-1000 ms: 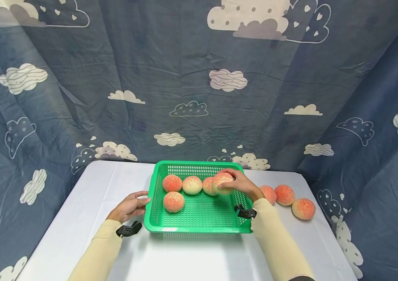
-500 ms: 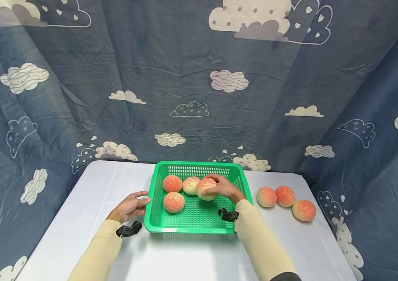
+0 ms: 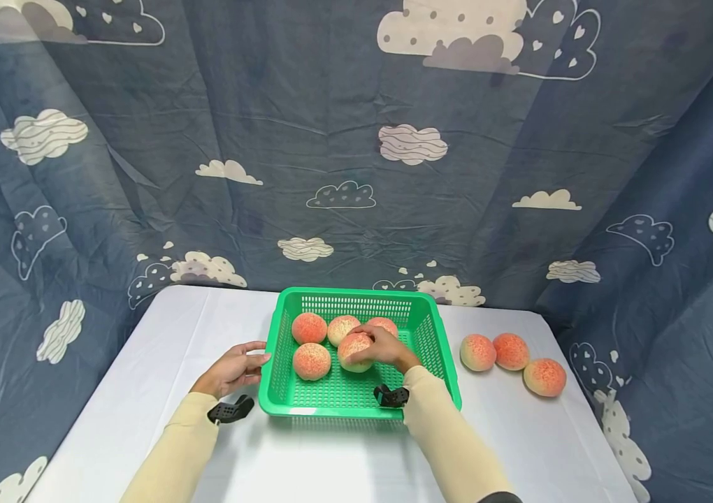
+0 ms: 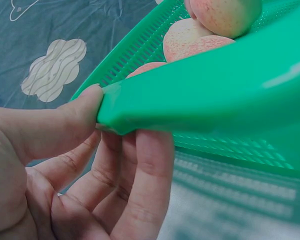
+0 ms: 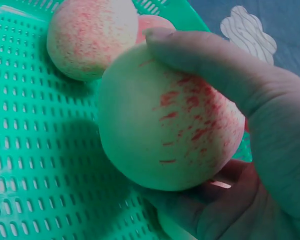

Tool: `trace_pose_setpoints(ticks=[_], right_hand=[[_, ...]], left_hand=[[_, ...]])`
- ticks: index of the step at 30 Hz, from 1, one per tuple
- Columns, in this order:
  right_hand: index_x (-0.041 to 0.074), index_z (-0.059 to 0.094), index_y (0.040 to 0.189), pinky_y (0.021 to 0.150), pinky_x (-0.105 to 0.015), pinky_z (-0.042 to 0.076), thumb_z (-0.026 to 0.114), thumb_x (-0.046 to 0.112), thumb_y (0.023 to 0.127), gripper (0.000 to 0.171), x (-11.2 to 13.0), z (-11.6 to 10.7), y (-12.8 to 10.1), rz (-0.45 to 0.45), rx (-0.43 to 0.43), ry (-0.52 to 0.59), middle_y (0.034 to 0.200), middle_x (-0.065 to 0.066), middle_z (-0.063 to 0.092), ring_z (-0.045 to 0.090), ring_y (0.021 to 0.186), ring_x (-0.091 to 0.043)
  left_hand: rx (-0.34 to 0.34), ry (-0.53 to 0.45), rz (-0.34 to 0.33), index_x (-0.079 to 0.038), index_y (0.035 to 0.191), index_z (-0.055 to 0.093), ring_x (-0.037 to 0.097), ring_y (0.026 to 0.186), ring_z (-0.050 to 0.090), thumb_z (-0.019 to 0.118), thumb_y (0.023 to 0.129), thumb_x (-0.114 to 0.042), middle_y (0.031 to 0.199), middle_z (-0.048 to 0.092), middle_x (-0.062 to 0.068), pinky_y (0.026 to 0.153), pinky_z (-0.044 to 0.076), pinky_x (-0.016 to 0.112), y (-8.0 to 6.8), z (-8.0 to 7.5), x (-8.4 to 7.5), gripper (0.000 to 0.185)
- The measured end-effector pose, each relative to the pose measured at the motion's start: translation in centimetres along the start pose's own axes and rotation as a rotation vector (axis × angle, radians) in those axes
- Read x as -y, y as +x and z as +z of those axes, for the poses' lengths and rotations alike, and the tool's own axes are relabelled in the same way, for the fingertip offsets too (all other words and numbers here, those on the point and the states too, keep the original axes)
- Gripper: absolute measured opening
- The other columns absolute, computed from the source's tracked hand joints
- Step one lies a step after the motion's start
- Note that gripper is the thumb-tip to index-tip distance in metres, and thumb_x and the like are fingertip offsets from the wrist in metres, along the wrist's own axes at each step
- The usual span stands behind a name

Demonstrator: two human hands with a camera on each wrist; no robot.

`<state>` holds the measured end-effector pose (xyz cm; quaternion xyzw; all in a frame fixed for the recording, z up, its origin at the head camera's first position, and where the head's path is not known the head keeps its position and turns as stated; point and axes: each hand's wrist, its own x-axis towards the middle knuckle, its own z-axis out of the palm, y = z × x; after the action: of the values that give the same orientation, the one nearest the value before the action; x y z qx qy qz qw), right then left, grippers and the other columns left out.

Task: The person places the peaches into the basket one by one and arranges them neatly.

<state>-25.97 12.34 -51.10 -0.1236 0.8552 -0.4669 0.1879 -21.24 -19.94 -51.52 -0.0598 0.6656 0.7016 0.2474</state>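
Peach [image 3: 354, 351], centre of frame, over the green basket [image 3: 432, 335] floor: right hand [image 3: 384, 347] cups it from above. Looks light, firm, smooth and round; best cradled around its widest part. Left hand [image 3: 233, 369] pinches the basket's left rim on the desk [image 3: 142, 363].

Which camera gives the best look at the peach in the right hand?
The right wrist view: the peach fills it, right hand curled round it. The head view shows it small, half hidden by fingers. The left wrist view cannot single it out.
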Motion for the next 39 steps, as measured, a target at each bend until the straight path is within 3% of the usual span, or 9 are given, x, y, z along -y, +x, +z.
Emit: trace_pose_setpoints(ticks=[4,13,20,27,34,39], right_hand=[[0.008,0.063,0.119,0.077,-0.036,0.052,0.085,0.02,0.072,0.054,0.1,0.5,0.2,-0.043,-0.005,-0.085,0.11,-0.008,0.063,0.06,0.094,-0.021],[0.008,0.061,0.115,0.077,-0.037,0.051,0.087,0.023,0.07,0.054,0.7,1.8,0.5,-0.008,-0.028,-0.201,0.105,-0.006,0.063,0.059,0.091,-0.021],[0.008,0.061,0.11,0.074,-0.037,0.049,0.086,0.014,0.071,0.047,0.4,2.2,0.6,-0.025,-0.011,-0.169,0.103,-0.006,0.061,0.055,0.086,-0.019],[0.009,0.066,0.11,0.079,-0.04,0.051,0.088,0.017,0.067,0.048,0.3,2.3,0.4,0.012,-0.044,-0.169,0.107,-0.008,0.062,0.058,0.093,-0.023],[0.009,0.065,0.111,0.076,-0.038,0.05,0.089,0.017,0.067,0.05,0.4,2.3,0.6,0.032,-0.048,-0.105,0.101,-0.006,0.061,0.057,0.088,-0.021],[0.006,0.062,0.117,0.079,-0.04,0.05,0.087,0.013,0.069,0.054,0.4,2.3,0.5,0.039,-0.027,-0.074,0.111,-0.01,0.06,0.055,0.097,-0.025]], left_hand=[[-0.01,-0.002,-0.007,0.006,0.141,0.036,0.011,0.075,0.067,0.055,0.098,-0.009,0.087,0.071,0.003,0.066,0.057,0.026,0.0,0.0,0.0,0.049],[-0.005,-0.006,-0.011,0.007,0.141,0.036,0.012,0.077,0.066,0.056,0.098,-0.009,0.088,0.069,0.003,0.069,0.057,0.028,0.0,0.0,-0.2,0.05],[0.006,-0.003,-0.003,0.007,0.141,0.036,0.01,0.074,0.066,0.055,0.098,-0.009,0.085,0.07,0.002,0.066,0.056,0.026,-0.1,0.0,-0.2,0.05],[0.008,-0.003,-0.01,0.007,0.141,0.035,0.009,0.071,0.065,0.055,0.098,-0.009,0.083,0.07,0.001,0.061,0.055,0.023,-0.1,0.0,-0.2,0.05],[-0.007,-0.012,-0.013,0.007,0.141,0.036,0.011,0.074,0.067,0.055,0.098,-0.009,0.086,0.07,0.002,0.066,0.056,0.026,-0.1,0.1,-0.4,0.049],[-0.01,-0.004,-0.012,0.007,0.142,0.035,0.01,0.075,0.066,0.056,0.098,-0.01,0.086,0.069,0.002,0.067,0.056,0.027,-0.2,0.0,-0.3,0.051]])
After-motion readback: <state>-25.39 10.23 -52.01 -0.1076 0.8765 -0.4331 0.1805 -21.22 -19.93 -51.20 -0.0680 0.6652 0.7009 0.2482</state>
